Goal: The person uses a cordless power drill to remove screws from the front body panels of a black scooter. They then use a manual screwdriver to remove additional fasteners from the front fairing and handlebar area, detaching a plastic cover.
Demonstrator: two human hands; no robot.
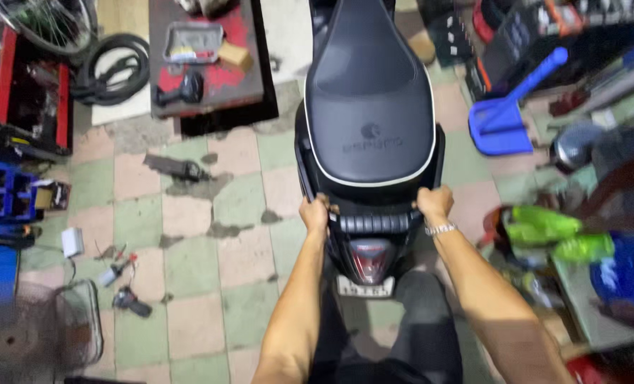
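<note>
Checkered floor [210, 277] of worn pink and green tiles, stained and cracked, in a crowded workshop. Parked at the middle of that floor: a black scooter [369, 135], seen from behind and above, with a long black seat [369, 92] piped in white, a ribbed rear grab rail [371, 223] and a red tail light [369, 257] below it.

As for progress, judged from this view alone: grip on the rail taken with both hands, scooter upright and square on the tiles, no sign of lift or tilt; any shifting of the machine apparently not yet done.

Left hand [315, 213] clamped on the left end of the grab rail, fingers curled right round it, knuckles up. Right hand [435, 204] likewise closed round the right end, a metal bracelet [440, 229] at the wrist. Both arms stretched forward, nothing else held.

Toward the floor's left edge: small hand tools [121, 284] scattered loose, a wire fan guard [75, 323], a blue parts bin [0, 195]. Near the far edge: a low dark surface [206, 78] carrying a tray [192, 43] and a black power tool [182, 91], coiled tyres [110, 67] just beside it. By the right edge: a blue dustpan [505, 114] and bright green bottles [548, 231].
</note>
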